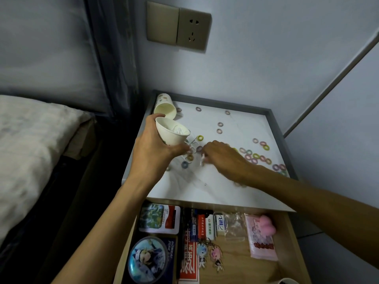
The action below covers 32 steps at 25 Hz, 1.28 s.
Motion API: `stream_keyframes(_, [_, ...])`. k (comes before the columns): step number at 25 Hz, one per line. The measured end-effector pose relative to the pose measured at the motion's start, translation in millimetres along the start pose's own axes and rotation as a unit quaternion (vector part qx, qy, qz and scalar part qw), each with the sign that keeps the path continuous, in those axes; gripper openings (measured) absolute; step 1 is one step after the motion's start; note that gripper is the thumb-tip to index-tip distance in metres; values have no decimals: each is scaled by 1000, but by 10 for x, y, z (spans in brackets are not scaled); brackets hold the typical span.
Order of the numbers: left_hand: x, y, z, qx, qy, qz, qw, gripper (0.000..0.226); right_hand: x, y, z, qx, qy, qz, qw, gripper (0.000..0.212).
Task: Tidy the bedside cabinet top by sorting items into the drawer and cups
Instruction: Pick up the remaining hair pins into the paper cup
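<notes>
My left hand (152,144) grips a white paper cup (171,133), tilted toward the right, with white things inside, just above the cabinet top (207,181). My right hand (220,155) reaches down beside the cup and pinches a small white item (202,160) at its fingertips. A second paper cup (165,106) lies on its side at the back left corner. Several small coloured rings (256,156) are scattered over the marble-look top, some close to both hands. Below, the drawer (231,261) is pulled out.
The drawer holds cards (160,218), a round badge (147,261), small boxes (205,224), keychains (211,255), a pink tissue pack (262,240) and a clear bag (234,224). A bed (30,144) lies to the left. A grey raised rim (279,128) borders the top; a wall socket (193,28) hangs above.
</notes>
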<state>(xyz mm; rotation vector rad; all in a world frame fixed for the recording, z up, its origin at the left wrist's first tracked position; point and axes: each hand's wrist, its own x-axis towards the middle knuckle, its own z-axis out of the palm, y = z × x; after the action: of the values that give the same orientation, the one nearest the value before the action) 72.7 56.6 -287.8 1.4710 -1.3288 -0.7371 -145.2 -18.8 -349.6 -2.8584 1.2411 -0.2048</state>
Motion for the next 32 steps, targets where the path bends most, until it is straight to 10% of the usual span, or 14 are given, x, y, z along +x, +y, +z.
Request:
stream_keyframes(4, [11, -25, 2, 10, -7, -6, 1000, 79, 279, -52, -709, 237, 87, 151, 956, 12])
stream_keyframes(14, [6, 25, 33, 6, -23, 9, 1000, 73, 775, -588, -1302, 180, -63, -77, 979, 20])
stream_keyframes(17, [3, 9, 1, -3, -6, 6, 1000, 75, 773, -351, -1184, 282, 37, 40, 958, 10])
stream_keyframes(22, [25, -22, -73, -10, 24, 10, 1000, 77, 715, 16, -377, 179, -91, 291, 935, 31])
stream_keyframes(28, [46, -26, -154, -17, 32, 4, 999, 77, 869, -118, -24, 83, -82, 371, 921, 66])
stream_keyframes(32, [47, -27, -150, -21, 30, 2, 999, 75, 934, -124, -10, 61, -90, 379, 919, 49])
